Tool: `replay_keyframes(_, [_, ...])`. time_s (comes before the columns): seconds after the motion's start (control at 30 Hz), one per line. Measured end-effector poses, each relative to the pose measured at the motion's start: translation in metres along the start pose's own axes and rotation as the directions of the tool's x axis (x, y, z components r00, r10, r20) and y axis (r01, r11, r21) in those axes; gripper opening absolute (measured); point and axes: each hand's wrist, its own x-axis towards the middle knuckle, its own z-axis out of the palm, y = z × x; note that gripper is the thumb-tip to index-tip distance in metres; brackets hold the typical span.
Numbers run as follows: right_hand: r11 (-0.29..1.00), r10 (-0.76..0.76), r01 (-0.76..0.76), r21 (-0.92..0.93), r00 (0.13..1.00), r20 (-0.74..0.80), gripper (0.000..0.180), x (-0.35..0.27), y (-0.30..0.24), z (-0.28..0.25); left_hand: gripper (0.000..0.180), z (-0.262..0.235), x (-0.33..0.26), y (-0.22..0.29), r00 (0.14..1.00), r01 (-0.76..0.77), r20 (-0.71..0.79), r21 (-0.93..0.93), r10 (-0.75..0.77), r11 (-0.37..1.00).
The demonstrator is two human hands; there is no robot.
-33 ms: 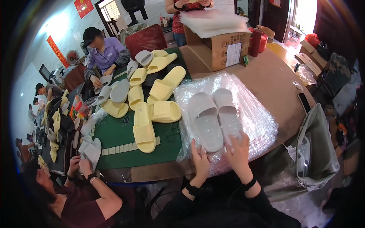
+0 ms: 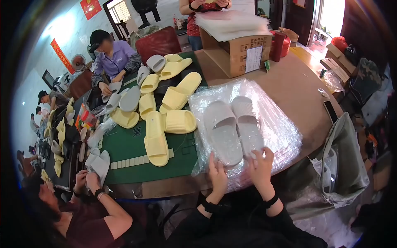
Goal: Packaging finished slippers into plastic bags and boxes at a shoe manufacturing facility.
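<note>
Pair of grey slippers (image 2: 233, 126) on a stack of clear plastic bags (image 2: 281, 132), 12 o'clock of both hands | left hand (image 2: 218, 175) and right hand (image 2: 261, 165) pinch the heel ends | likely light, soft foam; slippery film; grip heels | yellow slippers (image 2: 165, 115) at 10 o'clock.

A pair of slides (image 2: 233, 126) lies side by side on the stack of plastic bags (image 2: 281, 132), both hands at its near edge. Left of the stack, more slides (image 2: 165, 111) spread over the mat (image 2: 128, 151). Behind the stack stands a cardboard box (image 2: 235, 51), more bags (image 2: 231, 25) piled on it.
</note>
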Motion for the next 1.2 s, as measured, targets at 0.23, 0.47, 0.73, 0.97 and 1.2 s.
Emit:
replay_keyframes(0.23, [0.912, 0.208, -0.218, 0.346, 0.976, 0.066, 0.018, -0.015, 0.025, 0.009, 0.042, -0.008, 0.001, -0.012, 0.996, -0.088, 0.013, 0.077, 0.087, 0.993])
replay_keyframes(0.47, [0.982, -0.149, 0.138, -0.126, 0.985, -0.082, 0.025, 0.003, 0.016, 0.020, 0.039, -0.015, 0.007, -0.021, 0.985, -0.169, 0.065, 0.145, 0.161, 0.975])
replay_keyframes(0.73, [0.795, 0.327, -0.470, 0.383, 0.864, 0.382, 0.030, -0.006, -0.015, 0.011, 0.043, -0.010, 0.003, -0.013, 0.983, -0.184, 0.034, 0.143, 0.181, 0.972])
replay_keyframes(0.97, [0.961, -0.234, 0.220, 0.170, 0.969, 0.072, 0.036, -0.014, -0.022, 0.019, 0.043, -0.010, -0.005, -0.006, 0.983, -0.123, 0.147, 0.108, 0.107, 0.986])
replay_keyframes(1.2, [0.451, 0.011, -0.756, 0.474, 0.536, 0.844, 0.039, -0.018, -0.018, -0.017, 0.048, 0.006, -0.021, 0.051, 0.958, -0.027, 0.287, 0.175, -0.025, 0.984])
